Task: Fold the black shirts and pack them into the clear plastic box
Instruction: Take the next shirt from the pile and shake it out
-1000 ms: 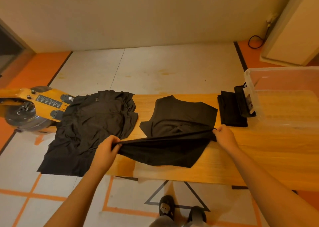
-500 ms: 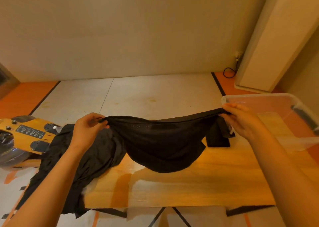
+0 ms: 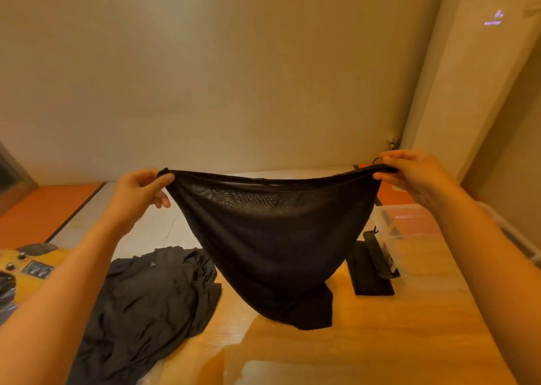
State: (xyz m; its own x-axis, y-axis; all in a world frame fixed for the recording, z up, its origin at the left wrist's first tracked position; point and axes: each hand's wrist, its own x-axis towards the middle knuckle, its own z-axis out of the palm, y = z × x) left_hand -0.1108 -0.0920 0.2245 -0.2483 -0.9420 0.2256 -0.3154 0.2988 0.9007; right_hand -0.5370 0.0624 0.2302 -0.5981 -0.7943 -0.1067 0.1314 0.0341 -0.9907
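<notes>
A black mesh shirt (image 3: 272, 238) hangs in the air between my hands, sagging in the middle, its lowest part near the wooden table (image 3: 351, 349). My left hand (image 3: 137, 191) pinches its left end and my right hand (image 3: 412, 174) pinches its right end, both raised at the same height. A rumpled pile of black shirts (image 3: 146, 302) lies on the table's left part. A folded black shirt (image 3: 366, 273) lies flat beside the clear plastic box (image 3: 409, 223) at the right, whose inside is mostly hidden.
A yellow machine (image 3: 26, 270) stands at the far left beside the table. A tall white cabinet (image 3: 474, 77) rises at the right against the beige wall. Orange floor (image 3: 44, 209) shows beyond the table on the left.
Both hands have lifted the shirt off the table and raised it well above it, stretched between them. The view has tilted upward toward the wall.
</notes>
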